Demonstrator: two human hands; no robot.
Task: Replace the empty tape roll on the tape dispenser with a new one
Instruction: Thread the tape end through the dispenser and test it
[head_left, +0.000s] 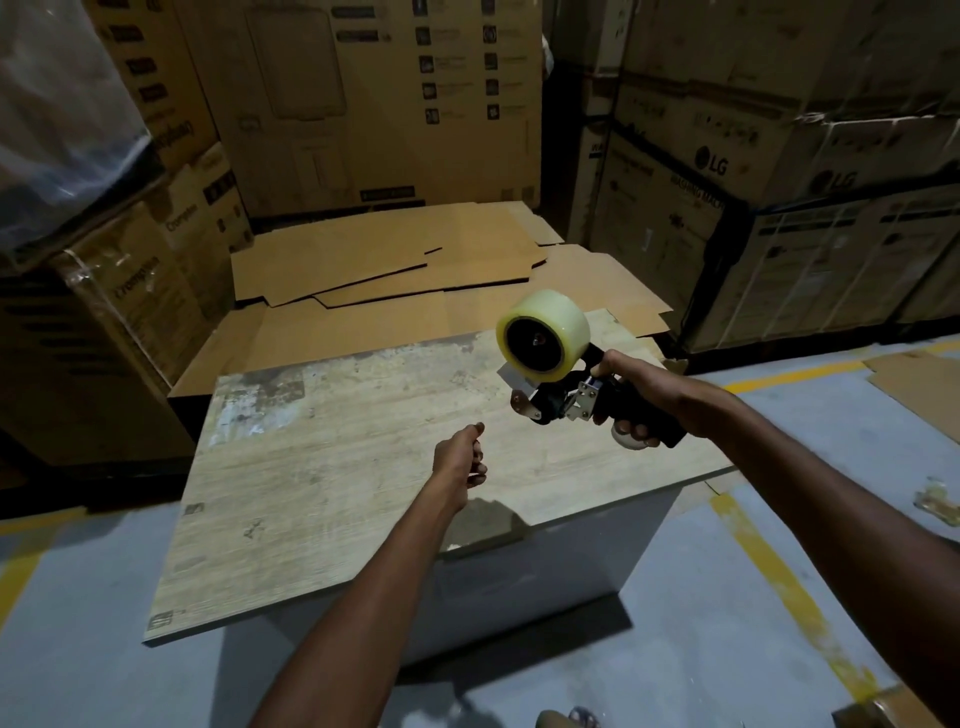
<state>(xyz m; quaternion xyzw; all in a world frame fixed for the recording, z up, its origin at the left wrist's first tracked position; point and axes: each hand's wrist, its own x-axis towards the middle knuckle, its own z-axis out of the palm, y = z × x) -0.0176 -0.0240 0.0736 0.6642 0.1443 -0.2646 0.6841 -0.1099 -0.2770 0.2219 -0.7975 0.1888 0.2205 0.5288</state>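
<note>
A black hand-held tape dispenser (566, 400) with metal parts hangs above the right side of the wooden tabletop (337, 467). A full roll of clear yellowish tape (558, 317) sits on its spindle. My right hand (641, 392) grips the dispenser's handle, thumb near the top. My left hand (460, 460) hovers over the middle of the tabletop, left of the dispenser and below it, fingers loosely curled with nothing in them. No empty roll is in view.
Flattened cardboard sheets (405, 265) lie behind the table. Tall stacks of printed cartons (779, 171) wall in the back, left and right. The grey floor (727, 597) has yellow lines, with cardboard scraps at the right.
</note>
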